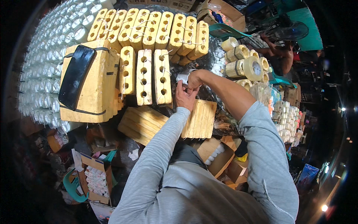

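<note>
head view — left hand [185,98] and right hand [195,78] hold a white piece [182,77] — dark worktop [215,47], dim room [326,84].

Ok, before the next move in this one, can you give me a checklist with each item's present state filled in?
1. Left hand and right hand together at the white piece: ok.
2. Firm grip on the white piece: cannot tell; fingers hide much of it.
3. Open space around the hands: not ok; a holed yellow block stands close on the left, and a ridged yellow block sits just below them in the picture.
4. Clear tape roll away from the fingers: ok; it is off to the right.
5. Phone secured by the black bands: cannot tell.
</note>
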Demonstrator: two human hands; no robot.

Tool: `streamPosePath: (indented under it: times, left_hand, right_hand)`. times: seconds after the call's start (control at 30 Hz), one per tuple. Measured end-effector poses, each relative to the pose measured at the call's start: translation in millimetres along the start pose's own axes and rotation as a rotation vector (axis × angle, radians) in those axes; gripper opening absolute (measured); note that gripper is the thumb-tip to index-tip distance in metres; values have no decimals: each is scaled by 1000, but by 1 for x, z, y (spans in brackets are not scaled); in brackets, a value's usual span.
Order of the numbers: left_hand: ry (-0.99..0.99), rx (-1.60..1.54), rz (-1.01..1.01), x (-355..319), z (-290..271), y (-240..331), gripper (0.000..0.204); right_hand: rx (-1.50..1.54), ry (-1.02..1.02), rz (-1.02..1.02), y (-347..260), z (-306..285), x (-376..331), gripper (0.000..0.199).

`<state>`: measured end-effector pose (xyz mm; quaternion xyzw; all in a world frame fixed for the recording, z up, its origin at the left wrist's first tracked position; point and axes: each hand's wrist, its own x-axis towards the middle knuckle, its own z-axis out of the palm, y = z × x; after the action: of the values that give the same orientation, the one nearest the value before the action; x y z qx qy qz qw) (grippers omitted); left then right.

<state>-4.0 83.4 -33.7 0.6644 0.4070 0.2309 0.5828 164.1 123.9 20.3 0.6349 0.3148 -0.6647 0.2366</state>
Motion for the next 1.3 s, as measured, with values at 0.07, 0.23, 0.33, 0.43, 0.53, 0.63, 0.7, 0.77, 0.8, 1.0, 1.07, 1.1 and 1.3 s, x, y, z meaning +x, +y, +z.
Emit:
streamPosePath:
  times: [0.07, 0.23, 0.33, 0.43, 0.53, 0.63, 0.7, 0.77, 0.8, 1.0, 1.07, 1.1, 1.3]
  left_hand:
    - [-5, 20, -10, 1, -1, 5, 87]
    - [-12, 0, -10, 5, -3, 10, 90]
    - [-30, 4, 49, 8, -4, 7, 91]
    - [-65, 78, 152, 8, -7, 2, 91]
    - [-88, 204, 300, 7, -7, -4, 87]
    - [-132, 221, 304, 10, -5, -7, 83]
    - [-105, 201, 314, 12, -4, -9, 83]
    - [-79, 178, 300, 17, -3, -9, 82]
    - [-65, 163, 283, 20, -1, -9, 81]
    - [-24, 146, 246, 28, -6, -19, 79]
    - [-49, 70, 142, 5, -17, -25, 73]
    - [-24, 228, 284, -10, -32, -30, 68]
    - [-309, 460, 382, -67, -50, -26, 39]
  right_hand:
    - [7, -24, 32, 1, -1, 3, 17]
    - [9, -120, -45, -8, -11, 0, 17]
    - [-93, 42, 132, -6, -11, -21, 24]
    - [65, 308, -7, 14, 11, -50, 40]
    - [227, 376, -169, 28, 26, -58, 46]
    - [158, 309, -129, 35, 22, -56, 55]
    - [90, 474, -190, 42, 19, -59, 61]
    - [67, 654, -300, 51, 22, -68, 69]
    - [265, 635, -369, 58, 27, -75, 67]
    - [1272, 375, -940, 94, 102, -95, 60]
    - [1371, 410, -914, 98, 132, -87, 59]
    - [1272, 544, -844, 96, 149, -77, 60]
    - [340, 1045, -450, 92, 217, -30, 62]
